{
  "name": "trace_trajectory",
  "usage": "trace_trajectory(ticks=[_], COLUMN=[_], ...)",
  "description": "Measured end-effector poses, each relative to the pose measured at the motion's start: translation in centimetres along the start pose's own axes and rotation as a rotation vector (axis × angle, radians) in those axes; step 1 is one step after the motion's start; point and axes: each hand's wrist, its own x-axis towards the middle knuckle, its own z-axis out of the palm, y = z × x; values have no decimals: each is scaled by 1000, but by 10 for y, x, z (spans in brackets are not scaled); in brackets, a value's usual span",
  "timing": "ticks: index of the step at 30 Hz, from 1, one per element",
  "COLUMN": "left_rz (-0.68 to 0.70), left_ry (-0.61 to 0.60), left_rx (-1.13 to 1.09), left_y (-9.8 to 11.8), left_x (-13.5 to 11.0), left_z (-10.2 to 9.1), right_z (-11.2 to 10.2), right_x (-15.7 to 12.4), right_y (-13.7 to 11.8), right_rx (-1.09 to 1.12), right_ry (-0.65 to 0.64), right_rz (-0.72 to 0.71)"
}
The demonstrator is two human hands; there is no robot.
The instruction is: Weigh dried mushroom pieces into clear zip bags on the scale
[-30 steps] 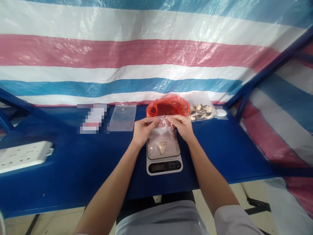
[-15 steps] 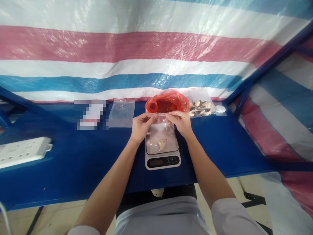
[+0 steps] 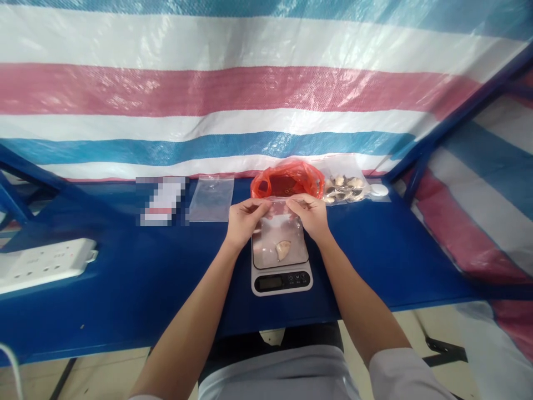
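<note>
While hands pinch zip bag top | 1 dumpling inside | on scale

Setup's a blue bench with a white power strip off on the left, then a blurred-out item and an flat clear zip bag along the back. Further right there's a red plastic bag, a clear bag of dumplings and a small white disc. Striped tarp hangs behind, on a blue metal frame.
</note>
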Motion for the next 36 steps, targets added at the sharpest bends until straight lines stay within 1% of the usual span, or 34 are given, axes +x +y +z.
trace_trajectory(ticks=[5, 9, 14, 20, 23, 27, 33, 36], left_rz=[33, 54, 54, 23, 52, 76, 14, 20], left_ry=[-11, -24, -38, 2, -27, -73, -103, -94], left_rx=[-3, 4, -12, -5, 20, 48, -11, 6], left_y=[-2, 1, 3, -4, -4, 1, 1, -2], left_x=[1, -1, -2, 0, 0, -3, -3, -1], left_z=[-3, -2, 0, -2, -4, -3, 1, -1], right_z=[0, 2, 2, 2, 2, 2, 3, 1], right_x=[0, -2, -3, -2, -2, -4, -3, -2], right_y=[-3, -5, -6, -3, -3, -3, -5, -4], right_rx=[21, 21, 25, 46, 29, -8, -14, -10], right_ry=[-24, -42, -21, 4, -10, -60, -43, -48], right_rz=[23, 19, -18, 10, 16, 1, -4, 5])
